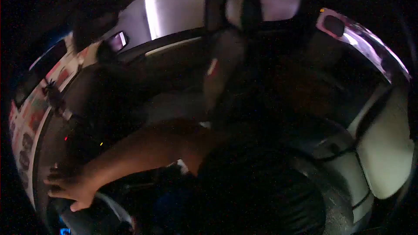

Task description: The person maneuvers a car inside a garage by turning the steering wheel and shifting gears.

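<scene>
Darkness covers most of the car cabin (174,72), so places are given from the front headrest (235,8). Black clothing (261,187) on the person's body fills much of the view below the headrest. A pale padded panel (387,143) stands lower and well to its right. A bright side window (174,11) is just left of it. From the body, a bare forearm (139,150) stretches below and leftward of the headrest.

At its end, far down and left of the headrest, the right hand (72,187) is open, fingers spread, thumb apart; I see nothing held in it. Close under it lies a curved grey rim (114,206), probably the steering wheel's, also far below and left of the headrest. Whether they touch, I cannot tell. The left hand cannot be made out.

With so little light, a good reach here would be slow, I judge: wrist level, fingers loose enough to feel a surface before pressing, and the forearm kept clear of the rim. Smallest of all, a blue light (65,231) glows beneath the hand, lowest and farthest left of the headrest; it could serve as a guide.
</scene>
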Motion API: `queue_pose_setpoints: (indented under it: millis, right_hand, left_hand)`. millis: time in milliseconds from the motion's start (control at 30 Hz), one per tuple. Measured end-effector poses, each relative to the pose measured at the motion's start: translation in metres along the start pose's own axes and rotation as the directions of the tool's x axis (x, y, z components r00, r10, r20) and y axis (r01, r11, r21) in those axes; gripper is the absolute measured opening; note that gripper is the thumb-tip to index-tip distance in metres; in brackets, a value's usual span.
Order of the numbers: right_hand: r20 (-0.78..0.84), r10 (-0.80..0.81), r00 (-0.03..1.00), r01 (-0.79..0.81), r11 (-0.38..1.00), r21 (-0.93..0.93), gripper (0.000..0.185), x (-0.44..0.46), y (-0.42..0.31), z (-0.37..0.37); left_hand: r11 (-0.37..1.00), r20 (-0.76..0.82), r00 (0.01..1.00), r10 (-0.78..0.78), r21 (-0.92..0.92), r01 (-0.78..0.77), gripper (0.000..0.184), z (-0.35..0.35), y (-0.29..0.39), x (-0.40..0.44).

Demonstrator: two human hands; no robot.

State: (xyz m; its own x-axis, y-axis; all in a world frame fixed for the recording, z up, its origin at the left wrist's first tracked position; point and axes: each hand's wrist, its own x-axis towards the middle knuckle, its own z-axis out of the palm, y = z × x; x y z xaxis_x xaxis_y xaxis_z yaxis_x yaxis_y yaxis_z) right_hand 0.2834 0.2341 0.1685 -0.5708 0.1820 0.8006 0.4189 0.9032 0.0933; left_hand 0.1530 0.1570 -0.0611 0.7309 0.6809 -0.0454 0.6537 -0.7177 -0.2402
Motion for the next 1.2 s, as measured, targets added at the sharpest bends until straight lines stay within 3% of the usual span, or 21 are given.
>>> queue_pose_setpoints:
  millis: [67, 133, 167, 233, 333, 533, 600, 667, 700, 733, 767, 833, 867, 900, 967, 1067, 1200]
  right_hand:
    - [-0.091, 0.058, 0.994, -0.048, 0.992, 0.118, 0.077, 0.034, 0.001, 0.057]
    - [0.083, 0.147, 0.986, -0.166, 0.932, 0.321, 0.074, 0.071, -0.008, 0.050]
    - [0.321, 0.151, 0.935, -0.285, 0.859, 0.426, 0.072, 0.080, -0.014, 0.009]
    - [0.295, 0.194, 0.936, -0.253, 0.951, 0.176, 0.066, 0.088, -0.016, 0.020]
    - [0.294, 0.301, 0.907, -0.355, 0.923, 0.148, 0.062, 0.080, -0.020, 0.013]
    - [0.124, 0.307, 0.944, -0.325, 0.931, 0.165, 0.059, 0.071, -0.031, 0.013]
    - [0.103, 0.323, 0.941, -0.337, 0.925, 0.177, 0.057, 0.070, -0.030, 0.017]
    - [0.060, 0.326, 0.943, -0.332, 0.923, 0.193, 0.055, 0.064, -0.030, 0.014]
    - [0.044, 0.347, 0.937, -0.348, 0.910, 0.224, 0.055, 0.061, -0.030, 0.015]
    - [0.029, 0.368, 0.929, -0.363, 0.897, 0.251, 0.055, 0.055, -0.027, 0.018]
    - [0.015, 0.388, 0.922, -0.376, 0.885, 0.275, 0.055, 0.047, -0.023, 0.022]
    - [-0.087, 0.451, 0.888, -0.403, 0.856, 0.323, 0.055, 0.029, -0.019, 0.033]
    - [-0.106, 0.497, 0.861, -0.433, 0.827, 0.359, 0.055, 0.018, -0.019, 0.033]
    - [-0.121, 0.542, 0.832, -0.460, 0.794, 0.397, 0.054, 0.009, -0.019, 0.036]
    - [-0.170, 0.650, 0.740, -0.549, 0.731, 0.404, 0.052, -0.014, -0.022, 0.053]
    - [-0.255, 0.699, 0.668, -0.575, 0.703, 0.419, 0.048, -0.039, -0.030, 0.056]
    - [-0.369, 0.712, 0.597, -0.533, 0.696, 0.480, 0.044, -0.068, -0.032, 0.082]
  left_hand:
    - [1.000, 0.036, 0.999, 0.009, 0.004, -0.009, 0.021, 0.001, 0.002, -0.018]
    - [1.000, 0.076, 0.997, 0.024, 0.004, -0.025, 0.021, -0.006, 0.011, -0.034]
    - [0.999, 0.090, 0.995, 0.037, -0.006, -0.036, 0.021, -0.008, 0.014, -0.037]
    - [0.998, 0.137, 0.988, 0.066, -0.009, -0.065, 0.021, -0.013, 0.022, -0.042]
    - [0.994, 0.193, 0.975, 0.106, -0.018, -0.105, 0.021, -0.018, 0.034, -0.045]
    - [0.974, 0.261, 0.938, 0.226, -0.062, -0.217, 0.020, -0.061, 0.050, -0.062]
    - [0.975, 0.066, 0.981, 0.184, -0.136, -0.173, 0.020, -0.098, 0.047, -0.077]
    - [0.975, -0.287, 0.957, -0.038, -0.222, -0.028, 0.019, -0.142, 0.038, -0.094]
    - [0.960, -0.445, 0.872, -0.205, -0.265, 0.091, 0.018, -0.149, 0.031, -0.111]
    - [0.970, -0.672, 0.701, -0.241, -0.196, 0.145, 0.023, -0.150, 0.020, -0.128]
    - [0.922, -0.758, 0.543, -0.360, -0.200, 0.331, 0.028, -0.162, 0.018, -0.146]
    - [0.811, -0.879, 0.270, -0.392, -0.192, 0.553, 0.027, -0.177, 0.004, -0.180]
    - [0.721, -0.961, 0.079, -0.267, -0.144, 0.678, 0.032, -0.163, -0.010, -0.194]
    - [0.546, -0.935, -0.002, -0.354, -0.208, 0.812, 0.043, -0.157, -0.014, -0.210]
    - [0.535, -0.797, -0.298, -0.525, -0.582, 0.613, 0.052, -0.118, -0.028, -0.225]
    - [0.276, -0.491, -0.394, -0.777, -0.828, 0.487, 0.054, -0.092, -0.013, -0.231]
    - [0.164, -0.199, -0.455, -0.868, -0.980, 0.116, 0.055, -0.062, -0.020, -0.230]
